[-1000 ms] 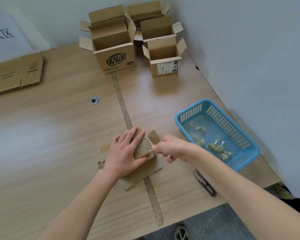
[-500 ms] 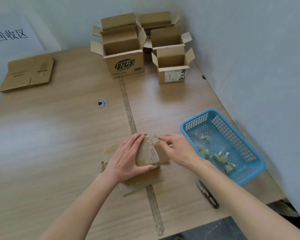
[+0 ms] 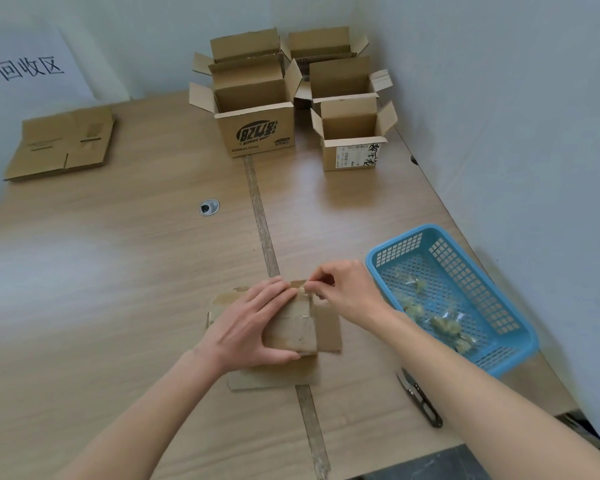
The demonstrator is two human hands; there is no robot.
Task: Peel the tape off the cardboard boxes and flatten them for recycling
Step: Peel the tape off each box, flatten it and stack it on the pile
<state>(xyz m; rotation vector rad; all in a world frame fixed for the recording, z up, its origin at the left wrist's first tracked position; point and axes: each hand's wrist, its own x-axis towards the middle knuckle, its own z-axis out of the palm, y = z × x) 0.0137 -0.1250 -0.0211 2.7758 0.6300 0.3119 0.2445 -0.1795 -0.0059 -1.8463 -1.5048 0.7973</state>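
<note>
Left hand (image 3: 253, 327) gripping flat brown cardboard box (image 3: 302, 327), right hand (image 3: 347, 292) pinching glossy clear tape (image 3: 305, 289)

Brown cardboard boxes (image 3: 257, 109), black logo on one, bright blue lattice basket (image 3: 482, 271), light wood-grain table (image 3: 101, 271), black snips (image 3: 421, 400)

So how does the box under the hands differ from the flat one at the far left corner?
The box under the hands is partly folded with tape still on it, held by the left hand while the right hand pinches the tape; the flattened box at the far left lies fully flat, untouched. The near one looks smaller. Both are plain brown cardboard.
</note>
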